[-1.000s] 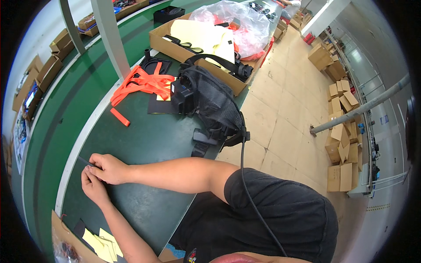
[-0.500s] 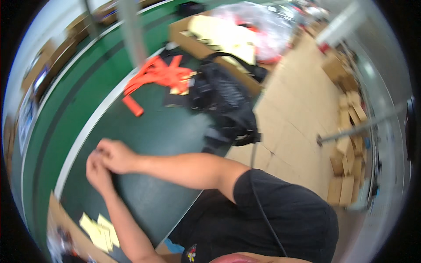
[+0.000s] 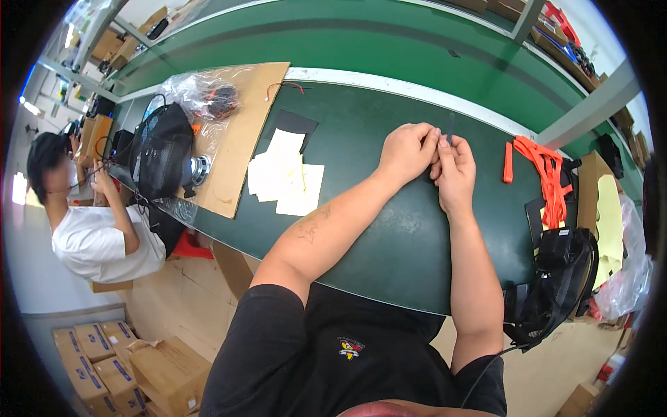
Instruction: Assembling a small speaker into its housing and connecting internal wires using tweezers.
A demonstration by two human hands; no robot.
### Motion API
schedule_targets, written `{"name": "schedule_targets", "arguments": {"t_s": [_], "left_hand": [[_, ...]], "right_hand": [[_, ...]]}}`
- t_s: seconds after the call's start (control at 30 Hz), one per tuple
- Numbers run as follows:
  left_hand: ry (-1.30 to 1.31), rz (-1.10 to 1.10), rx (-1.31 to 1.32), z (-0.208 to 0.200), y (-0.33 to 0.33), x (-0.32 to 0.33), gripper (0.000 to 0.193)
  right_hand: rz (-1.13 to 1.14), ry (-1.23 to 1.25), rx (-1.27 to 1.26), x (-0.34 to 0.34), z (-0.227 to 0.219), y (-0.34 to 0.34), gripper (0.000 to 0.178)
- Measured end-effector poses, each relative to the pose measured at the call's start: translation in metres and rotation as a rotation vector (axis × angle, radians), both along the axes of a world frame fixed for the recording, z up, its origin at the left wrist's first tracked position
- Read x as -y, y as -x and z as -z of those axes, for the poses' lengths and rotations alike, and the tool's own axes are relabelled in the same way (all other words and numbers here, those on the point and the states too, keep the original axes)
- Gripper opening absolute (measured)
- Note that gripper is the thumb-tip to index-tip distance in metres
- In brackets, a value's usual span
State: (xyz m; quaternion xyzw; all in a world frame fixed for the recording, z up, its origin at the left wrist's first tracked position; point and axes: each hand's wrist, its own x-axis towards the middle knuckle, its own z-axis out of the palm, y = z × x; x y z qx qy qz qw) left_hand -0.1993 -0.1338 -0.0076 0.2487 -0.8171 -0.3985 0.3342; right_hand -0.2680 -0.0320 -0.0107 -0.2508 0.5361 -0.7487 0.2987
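Note:
My left hand (image 3: 410, 153) and my right hand (image 3: 456, 174) meet above the dark green tabletop, fingertips nearly touching. A thin, dark, narrow strip (image 3: 451, 125) stands up from the pinched fingers of my right hand. My left thumb and fingers are pinched right beside it; whatever lies between them is hidden. To the right of my hands lie a short orange strip (image 3: 508, 162) and a heap of orange straps (image 3: 545, 170). On the left are pale yellow paper sheets (image 3: 300, 189) and a black square sheet (image 3: 291, 122).
A black bag (image 3: 566, 267) sits at the table's right end, by a cardboard box (image 3: 589, 184). Farther left, a cardboard sheet (image 3: 260, 111) carries clear plastic wrap and a black mesh bag (image 3: 163, 149). A person in white (image 3: 104, 236) works at the left end. Stacked cartons (image 3: 104, 361) stand below.
The view has swung left, bringing the co-worker and the table's left side into sight. My hands stay together; the dark strip now shows between them.

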Motion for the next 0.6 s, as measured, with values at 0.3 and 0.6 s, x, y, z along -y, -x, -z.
{"name": "schedule_targets", "arguments": {"t_s": [0.3, 0.6], "left_hand": [[0.024, 0.025, -0.045, 0.0003, 0.0043, -0.0025, 0.025], [-0.026, 0.045, -0.005, -0.0069, 0.0031, -0.0035, 0.027]], "right_hand": [[0.034, -0.019, -0.011, -0.002, -0.0034, 0.002, 0.017], [0.032, -0.02, -0.013, -0.0024, -0.0046, 0.0025, 0.018]]}}
